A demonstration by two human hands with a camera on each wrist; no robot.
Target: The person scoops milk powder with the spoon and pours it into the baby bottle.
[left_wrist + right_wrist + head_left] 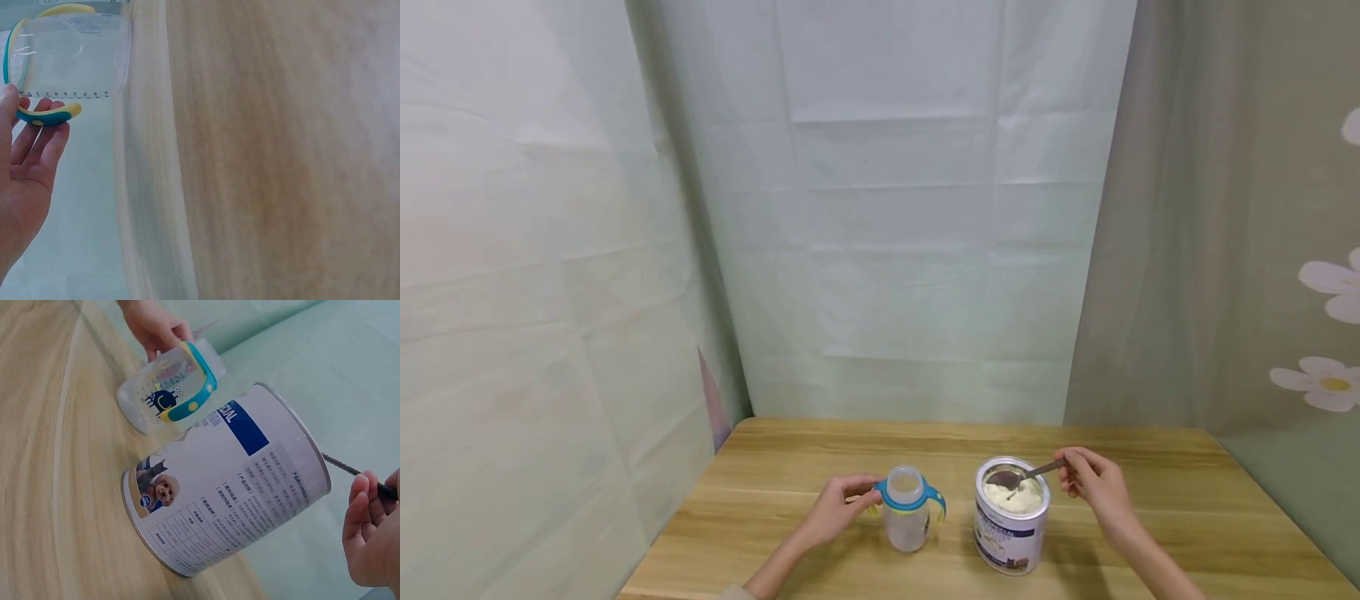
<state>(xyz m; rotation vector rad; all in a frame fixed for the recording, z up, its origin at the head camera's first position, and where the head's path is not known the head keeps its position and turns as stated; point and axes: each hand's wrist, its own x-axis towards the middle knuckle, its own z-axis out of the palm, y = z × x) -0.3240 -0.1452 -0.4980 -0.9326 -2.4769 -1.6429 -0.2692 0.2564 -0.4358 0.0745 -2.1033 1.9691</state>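
Observation:
A clear baby bottle (907, 528) with a blue and yellow two-handled collar stands uncapped on the table. My left hand (844, 508) pinches its left handle, and in the left wrist view the thumb and fingers close about that handle (53, 115). To the right is a white milk powder can (1009, 537), its top off and pale powder (1018, 500) inside. Between the thumb and fingers of my right hand (1096, 485) is the handle of a dark metal spoon (1047, 468). The spoon's bowl sits inside the can's mouth, over the powder.
The wooden table (805, 450) runs under both containers. Pale cloth (895, 292) hangs behind it and along the left side. A curtain with white flowers (1330, 383) hangs at the right.

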